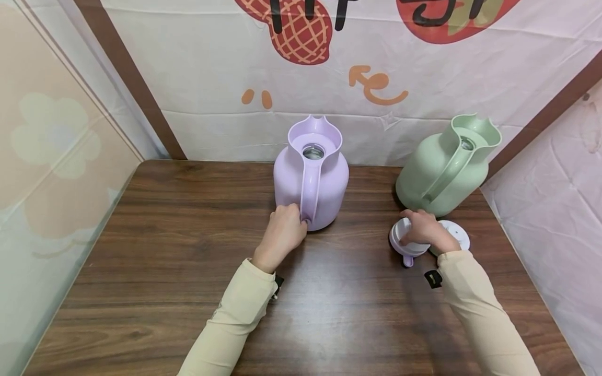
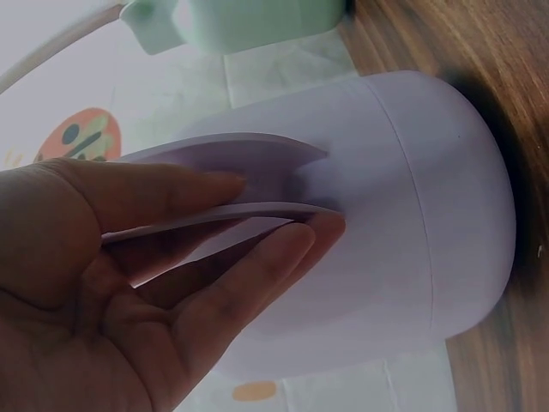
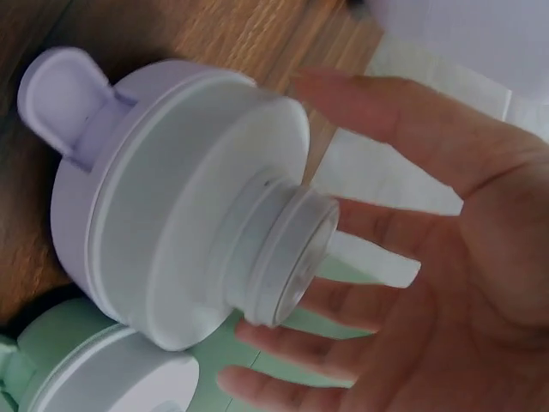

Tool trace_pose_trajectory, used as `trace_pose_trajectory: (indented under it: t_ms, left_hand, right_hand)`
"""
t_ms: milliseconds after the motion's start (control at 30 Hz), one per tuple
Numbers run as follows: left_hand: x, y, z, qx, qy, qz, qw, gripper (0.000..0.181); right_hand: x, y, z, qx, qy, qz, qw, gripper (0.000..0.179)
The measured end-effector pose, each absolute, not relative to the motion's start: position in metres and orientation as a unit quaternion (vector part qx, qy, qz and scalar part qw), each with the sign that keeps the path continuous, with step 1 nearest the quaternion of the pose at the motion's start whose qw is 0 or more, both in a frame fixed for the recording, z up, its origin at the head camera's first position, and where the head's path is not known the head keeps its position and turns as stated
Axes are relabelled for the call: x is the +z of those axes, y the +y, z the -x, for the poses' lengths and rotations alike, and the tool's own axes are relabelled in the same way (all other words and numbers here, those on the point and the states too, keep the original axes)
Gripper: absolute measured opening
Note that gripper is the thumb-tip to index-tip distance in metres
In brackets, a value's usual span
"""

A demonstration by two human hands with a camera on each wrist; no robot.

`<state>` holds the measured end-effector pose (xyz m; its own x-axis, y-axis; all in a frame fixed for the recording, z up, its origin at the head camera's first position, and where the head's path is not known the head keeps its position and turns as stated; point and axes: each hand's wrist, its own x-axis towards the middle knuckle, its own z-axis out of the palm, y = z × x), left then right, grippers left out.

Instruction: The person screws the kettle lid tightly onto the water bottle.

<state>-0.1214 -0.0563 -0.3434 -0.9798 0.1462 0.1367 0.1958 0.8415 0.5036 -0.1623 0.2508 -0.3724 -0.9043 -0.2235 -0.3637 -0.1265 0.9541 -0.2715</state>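
Observation:
A lilac thermos jug (image 1: 332,190) stands upright near the back of the table, its mouth uncovered. My left hand (image 1: 282,231) grips its handle (image 1: 309,190) low down; in the left wrist view the thumb lies in the handle's hollow and the fingers are on the far side. On the right, my right hand (image 1: 425,230) hovers over a lilac and white jug lid (image 3: 163,215). That lid lies upside down, stopper neck up and lilac tab sticking out. In the right wrist view the thumb and fingers are spread around the neck, with a gap at the palm.
Behind the right hand stands a pale green thermos jug (image 1: 420,156), also uncovered. Its green and white lid (image 1: 457,235) lies upside down right beside the lilac one, partly behind the right wrist. A printed cloth (image 1: 202,130) hangs along the table's back edge.

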Motion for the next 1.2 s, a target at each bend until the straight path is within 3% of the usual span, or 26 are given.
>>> trace_pose_trajectory:
  t_ms: [267,667,1200]
  left_hand:
    - [-0.3429,-0.0573,0.1225,-0.263,-0.960,0.089,0.041,0.010]
    - [-0.3424,-0.0569,0.1216,-0.264,-0.960,0.089,0.039,0.010]
    - [-0.3438,-0.0565,0.1213,-0.266,-0.959,0.089,0.039,0.011]
  right_hand:
    - [-0.3748,0.2540,0.1640,-0.123,0.962,0.092,0.225,0.076]
    - [-0.3790,0.2548,0.1653,-0.114,0.965,0.089,0.221,0.078]
    - [-0.3776,0.2540,0.1665,-0.114,0.962,0.082,0.235,0.071]
